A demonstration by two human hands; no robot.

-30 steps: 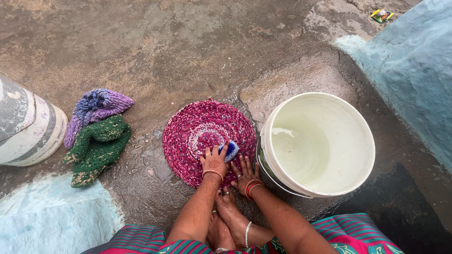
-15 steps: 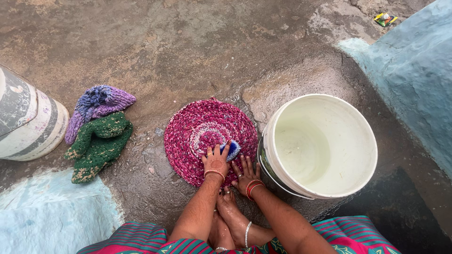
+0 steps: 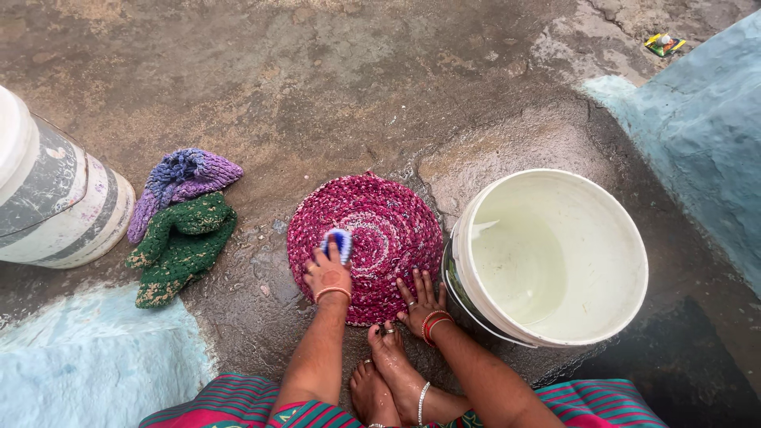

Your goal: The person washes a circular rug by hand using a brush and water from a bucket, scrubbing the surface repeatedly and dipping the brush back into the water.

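Floor (image 3: 333,71) is wet concrete, open and bare across the whole top half. Pale blue ledges box it in: one at lower left (image 3: 87,357), one along the right edge (image 3: 697,119). White bucket (image 3: 626,261), water inside, sits right of centre with its rim just beside the mat. Striped drum (image 3: 63,210) lies at the left edge, well apart. Round pink braided mat (image 3: 369,242) lies flat in the middle, in front of the person's bare feet (image 3: 388,372). Purple knit cloth (image 3: 178,182) and green knit cloth (image 3: 182,242) lie touching each other between drum and mat.

Left hand (image 3: 326,273): arm reaching forward, fingers wrapped tight around a blue-and-white scrub brush (image 3: 339,242), grip closed on it, brush pressed on the mat's left part. Right hand (image 3: 420,301): flat, fingers spread, pressing the mat's near edge beside the bucket, holding nothing.

Versus half a second ago: brush and left hand shifted from the mat's right-centre to its left side. Right hand unchanged. Small green-yellow wrapper (image 3: 664,43) sits far top right.
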